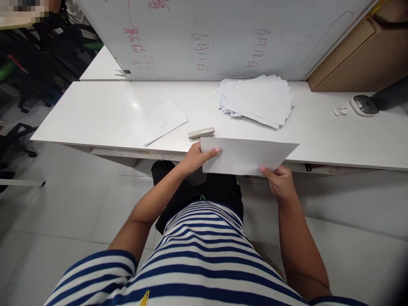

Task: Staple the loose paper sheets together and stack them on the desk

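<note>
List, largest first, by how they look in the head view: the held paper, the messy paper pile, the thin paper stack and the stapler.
1. Messy paper pile and held paper: too alike to rank, as the held paper seems nearer the camera.
2. Thin paper stack
3. Stapler

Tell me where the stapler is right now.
In the head view, the stapler lies on the white desk just beyond the left hand, right of the thin paper stack.
</note>
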Demonstrator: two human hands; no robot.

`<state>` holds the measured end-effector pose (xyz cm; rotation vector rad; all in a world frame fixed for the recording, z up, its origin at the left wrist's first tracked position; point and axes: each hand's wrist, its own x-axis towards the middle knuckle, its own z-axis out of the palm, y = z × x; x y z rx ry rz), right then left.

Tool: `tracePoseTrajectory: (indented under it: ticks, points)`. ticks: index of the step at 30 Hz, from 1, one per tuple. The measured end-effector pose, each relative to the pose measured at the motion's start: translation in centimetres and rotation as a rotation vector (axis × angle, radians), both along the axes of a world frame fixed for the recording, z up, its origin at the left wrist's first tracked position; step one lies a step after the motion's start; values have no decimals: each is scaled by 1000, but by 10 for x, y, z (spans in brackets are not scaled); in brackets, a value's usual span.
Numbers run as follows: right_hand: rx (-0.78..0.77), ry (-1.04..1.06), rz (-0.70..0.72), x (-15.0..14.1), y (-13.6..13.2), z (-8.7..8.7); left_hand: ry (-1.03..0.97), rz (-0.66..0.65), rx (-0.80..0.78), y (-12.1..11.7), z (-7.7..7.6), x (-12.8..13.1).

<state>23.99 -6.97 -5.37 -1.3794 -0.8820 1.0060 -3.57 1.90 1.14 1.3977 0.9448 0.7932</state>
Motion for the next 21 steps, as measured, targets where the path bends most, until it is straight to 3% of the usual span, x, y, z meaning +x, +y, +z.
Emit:
tracePoseTrajectory:
  ticks: [5, 8, 15, 21]
  points:
    - [-6, -104, 99, -20, 31, 37, -30, 192, 171, 10, 14, -12]
    - [-18, -178, 113, -34, 50, 52, 8, 251, 297, 16, 15, -20]
    - [5, -222, 101, -64, 78, 42, 82, 318, 250, 22, -10, -24]
    - [36, -232, 47, -65, 76, 39, 163, 300, 332, 21, -8, -25]
